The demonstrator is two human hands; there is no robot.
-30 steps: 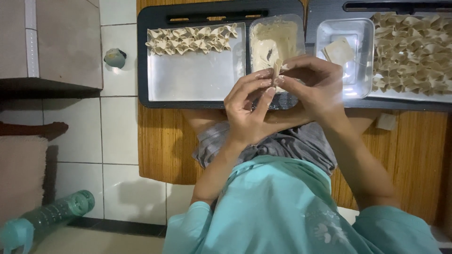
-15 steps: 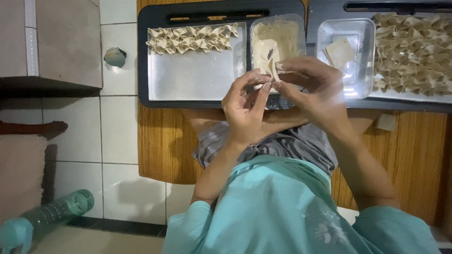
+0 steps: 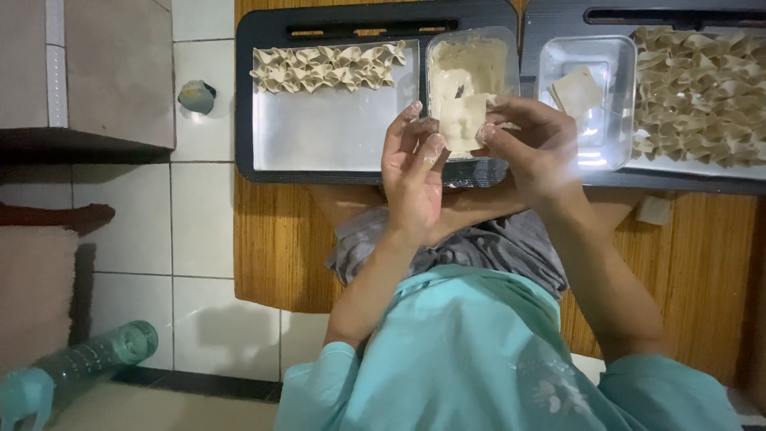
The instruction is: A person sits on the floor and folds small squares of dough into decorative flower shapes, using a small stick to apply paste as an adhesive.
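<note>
Two hands up in the middle here, both pinching the same little dumpling wrapper (image 3: pixel 463 121). The left hand (image 3: pixel 415 172) has its fingers closed on the wrapper's left edge and the right hand (image 3: pixel 535 148) is clamped on the right edge, so the wrapper sits between the fingertips, held up in front of a clear tub of pale filling (image 3: pixel 471 64). Left of that tub there's a metal tray (image 3: pixel 335 132) with a row of folded dumplings (image 3: pixel 327 65) along its top edge. On the right, another clear tub (image 3: pixel 590 96) holds a small stack of flat wrappers (image 3: pixel 576 89), and next to it is a big heap of finished dumplings (image 3: pixel 698 92). All of it sits on dark trays over a woven mat (image 3: pixel 275 239) on a tiled floor. A green bottle (image 3: pixel 80 363) lies at bottom left.
</note>
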